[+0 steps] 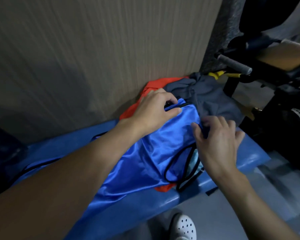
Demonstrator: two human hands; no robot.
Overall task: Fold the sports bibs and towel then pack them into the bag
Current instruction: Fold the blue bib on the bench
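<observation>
Setting: a blue table (pixel 62 146) runs along a ribbed beige wall (pixel 93 49), and a dark gym frame (pixel 260 80) stands beyond my right hand (pixel 218 137).
Left arm: stretched long across the table, with my left hand (pixel 154 111) at the far end of the blue bib (pixel 156 153).
Left grip: narrow, my thumb and curled fingers pinching the blue bib's black-trimmed edge.
Right grip: blurred, fingers bent over the bib's right edge. I cannot tell whether it holds the cloth.
Blue bib: shiny, lying on the table between and below both grips.
Orange bib (pixel 154 84): under the blue one, showing just beyond my left grip.
Grey cloth (pixel 210 99): crumpled just beyond my right grip, touching the blue bib.
Pale teal item (pixel 195 163): below my right grip, seen through the bib's armhole. I cannot tell what it is.
</observation>
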